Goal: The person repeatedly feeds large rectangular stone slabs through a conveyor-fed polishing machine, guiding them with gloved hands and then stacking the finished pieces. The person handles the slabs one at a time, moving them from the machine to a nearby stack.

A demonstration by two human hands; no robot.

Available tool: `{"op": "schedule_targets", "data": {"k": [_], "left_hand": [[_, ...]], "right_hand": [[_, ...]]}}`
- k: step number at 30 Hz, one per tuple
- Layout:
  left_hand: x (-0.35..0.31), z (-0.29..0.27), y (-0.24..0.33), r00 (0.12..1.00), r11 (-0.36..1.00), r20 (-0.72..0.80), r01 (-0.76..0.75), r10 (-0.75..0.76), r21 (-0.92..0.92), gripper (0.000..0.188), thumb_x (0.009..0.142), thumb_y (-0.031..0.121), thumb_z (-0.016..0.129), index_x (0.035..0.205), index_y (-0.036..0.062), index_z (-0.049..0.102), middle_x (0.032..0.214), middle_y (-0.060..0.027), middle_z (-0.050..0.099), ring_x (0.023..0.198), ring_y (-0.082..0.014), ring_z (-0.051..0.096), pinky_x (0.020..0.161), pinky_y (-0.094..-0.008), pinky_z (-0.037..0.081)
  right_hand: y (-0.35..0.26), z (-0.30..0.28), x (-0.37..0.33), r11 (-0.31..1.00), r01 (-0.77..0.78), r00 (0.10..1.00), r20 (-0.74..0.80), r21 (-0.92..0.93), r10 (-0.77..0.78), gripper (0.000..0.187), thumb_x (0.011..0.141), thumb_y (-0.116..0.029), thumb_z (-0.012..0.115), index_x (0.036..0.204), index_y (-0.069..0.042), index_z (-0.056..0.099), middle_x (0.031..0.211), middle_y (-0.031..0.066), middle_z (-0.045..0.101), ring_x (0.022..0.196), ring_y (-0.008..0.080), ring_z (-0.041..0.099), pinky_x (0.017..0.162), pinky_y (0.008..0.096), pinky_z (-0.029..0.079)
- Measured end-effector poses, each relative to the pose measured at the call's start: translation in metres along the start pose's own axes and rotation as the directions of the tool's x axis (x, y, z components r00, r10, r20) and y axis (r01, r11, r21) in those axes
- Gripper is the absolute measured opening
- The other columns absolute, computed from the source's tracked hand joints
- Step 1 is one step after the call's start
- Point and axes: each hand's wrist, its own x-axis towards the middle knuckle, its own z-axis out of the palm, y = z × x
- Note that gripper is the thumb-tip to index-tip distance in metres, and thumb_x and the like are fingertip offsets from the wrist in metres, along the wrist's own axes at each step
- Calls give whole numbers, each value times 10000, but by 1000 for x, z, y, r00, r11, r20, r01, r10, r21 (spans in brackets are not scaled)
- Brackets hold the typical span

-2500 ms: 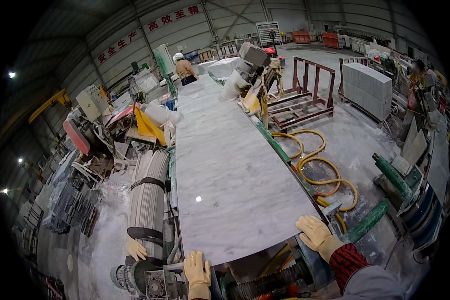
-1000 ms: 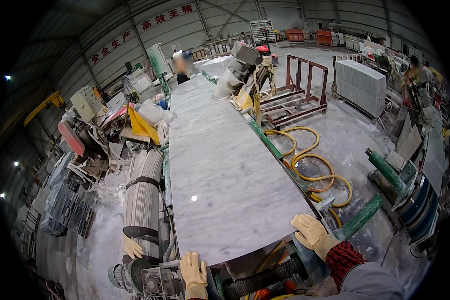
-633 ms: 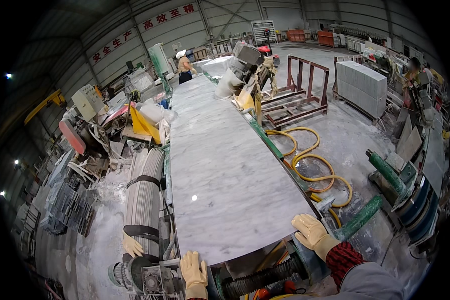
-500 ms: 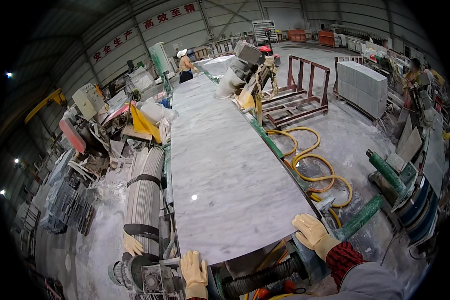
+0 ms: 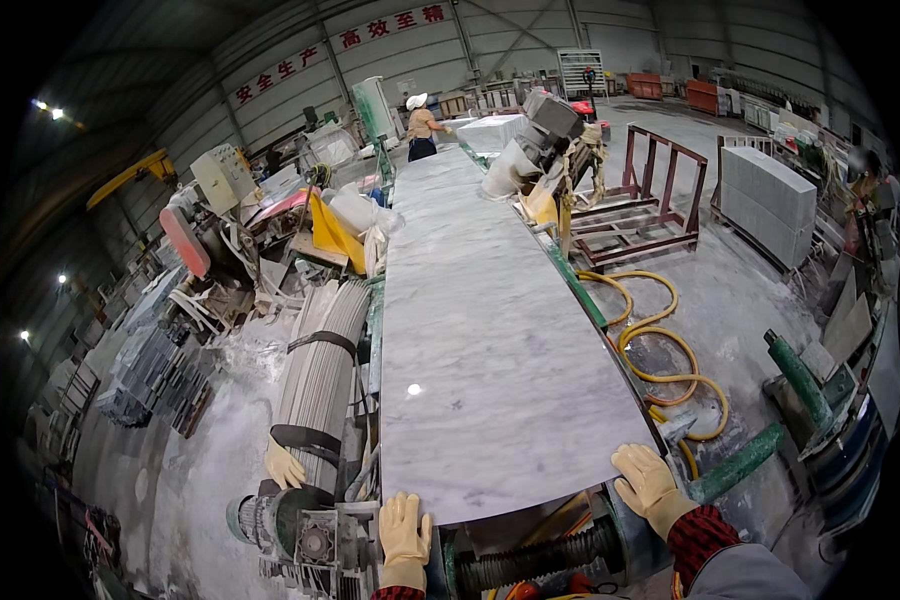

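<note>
A long, polished white-grey marble slab (image 5: 500,350) lies flat on a machine bed and stretches away from me. My left hand (image 5: 405,540), in a cream rubber glove, is at its near left corner, fingers straight and close together. At the near right corner, my right hand (image 5: 652,488), gloved alike, rests its outstretched fingers on the slab's edge. A dark ribbed roller (image 5: 530,562) sits under the near end, between my hands. Another cream glove (image 5: 285,464) lies beside a strapped bundle of thin grey strips (image 5: 320,385) at the left.
A motor (image 5: 260,522) stands left of my left hand. Green rollers (image 5: 738,463) and a looped yellow hose (image 5: 685,375) lie to the right. Machine heads (image 5: 550,125) flank the slab farther off. Beyond them, a person in a white hat (image 5: 422,128) stands at its far left.
The view has turned slightly left, so the scene sits farther right in the picture. Both hands remain at the slab's near corners, with no clear movement of the slab.
</note>
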Motion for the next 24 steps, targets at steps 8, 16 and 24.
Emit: {"op": "schedule_targets", "data": {"k": [8, 16, 24], "left_hand": [[0, 0, 0, 998, 999, 60, 24, -22, -33, 492, 958, 259, 703, 1390, 69, 566, 1449, -206, 562, 1346, -424, 505, 1171, -525, 371], [-11, 14, -6, 999, 999, 20, 40, -41, 12, 498, 982, 301, 686, 1414, 82, 569, 1490, -204, 562, 1391, -425, 492, 1203, -528, 355], [-12, 11, -3, 998, 999, 46, 47, -47, -9, 512, 994, 310, 681, 1440, 80, 575, 1511, -208, 570, 1412, -432, 490, 1224, -539, 337]], "right_hand": [[-2, -1, -3, 999, -14, 1000, 24, -44, 15, 465, 906, -228, 718, 1324, -43, 632, 1389, 206, 628, 1332, 416, 555, 1174, 513, 420], [1, 5, -10, 998, -28, 999, 32, -54, 30, 478, 953, -275, 675, 1377, -59, 629, 1439, 201, 616, 1374, 396, 542, 1221, 500, 381], [-4, -1, -12, 999, 9, 1000, -28, -44, -10, 452, 909, -196, 716, 1314, -17, 631, 1354, 241, 642, 1284, 456, 582, 1154, 540, 433]]}}
